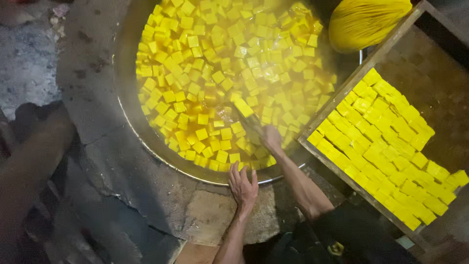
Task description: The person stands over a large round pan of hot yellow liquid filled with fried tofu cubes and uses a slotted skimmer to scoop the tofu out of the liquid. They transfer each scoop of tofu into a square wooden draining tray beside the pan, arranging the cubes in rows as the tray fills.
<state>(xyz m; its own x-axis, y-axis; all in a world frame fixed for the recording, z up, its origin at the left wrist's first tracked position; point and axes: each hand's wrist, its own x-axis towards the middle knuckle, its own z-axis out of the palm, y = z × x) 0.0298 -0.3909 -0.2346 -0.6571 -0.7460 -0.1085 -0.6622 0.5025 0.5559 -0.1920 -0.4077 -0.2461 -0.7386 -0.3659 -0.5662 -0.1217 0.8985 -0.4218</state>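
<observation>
A wide metal pan [128, 112] set in a cracked stone surround holds yellow liquid with several floating yellow cubes [215, 73]. My right hand [271, 139] reaches over the pan's near rim and grips a metal lifting tool [251, 122] with one yellow cube [243, 107] on its end, just above the liquid. My left hand [243, 185] rests flat on the pan's near rim, fingers spread, holding nothing.
A wooden tray [337, 105] to the right carries rows of yellow cubes [386, 146] on its near half. A yellow cloth bundle [364, 22] sits at the top right. The stone surround [97, 146] is cracked, with a dark pit at left.
</observation>
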